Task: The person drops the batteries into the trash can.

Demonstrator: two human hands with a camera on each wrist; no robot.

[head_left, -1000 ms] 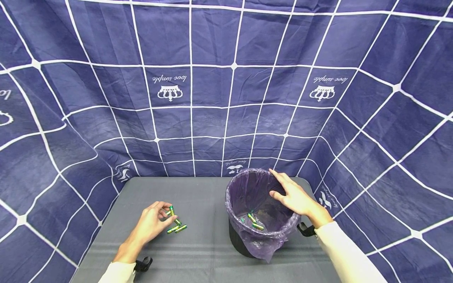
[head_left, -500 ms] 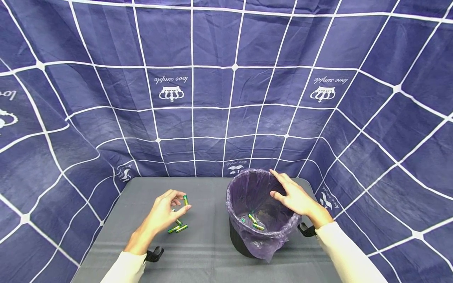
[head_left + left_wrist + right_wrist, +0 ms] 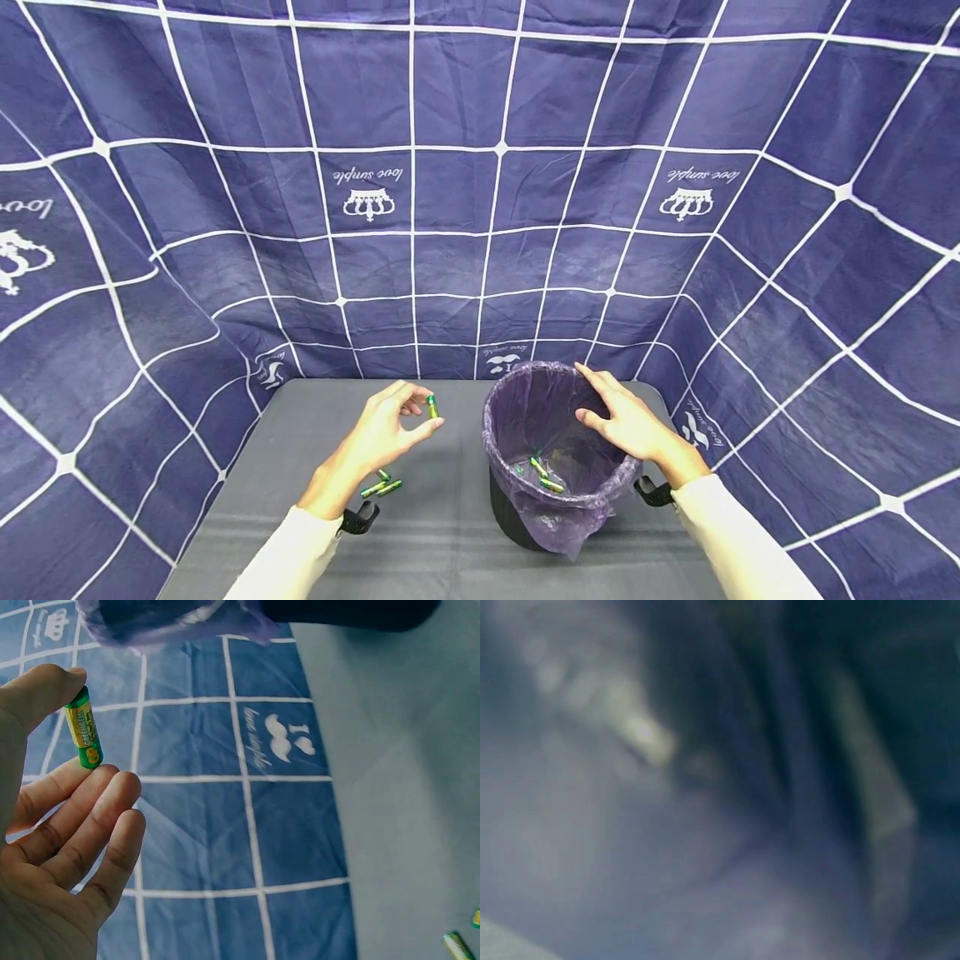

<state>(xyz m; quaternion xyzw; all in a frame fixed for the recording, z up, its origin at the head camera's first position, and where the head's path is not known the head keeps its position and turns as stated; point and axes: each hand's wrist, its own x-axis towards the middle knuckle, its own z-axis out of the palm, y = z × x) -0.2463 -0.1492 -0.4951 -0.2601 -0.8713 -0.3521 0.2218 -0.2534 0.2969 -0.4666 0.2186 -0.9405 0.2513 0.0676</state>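
Observation:
In the head view my left hand (image 3: 386, 429) is raised over the table. It pinches a green-and-yellow battery (image 3: 432, 407) upright between thumb and fingertips; the left wrist view shows the same battery (image 3: 83, 729) held by its two ends. Below that hand, several similar batteries (image 3: 388, 487) lie on the grey table (image 3: 442, 525). A black bin (image 3: 506, 508) lined with a purple plastic bag (image 3: 558, 521) stands to the right, with a few batteries (image 3: 551, 485) inside. My right hand (image 3: 626, 425) rests at the bin's right rim, fingers extended, thumb over the opening. The right wrist view is blurred.
Blue cloth (image 3: 450, 192) with white grid lines hangs behind the table and on both sides. The bin's bag drapes over its front rim. Black straps (image 3: 360, 518) circle both wrists.
My left hand has lifted the battery from the group on the table and carried it right, toward the bin. The right hand has stayed at the rim.

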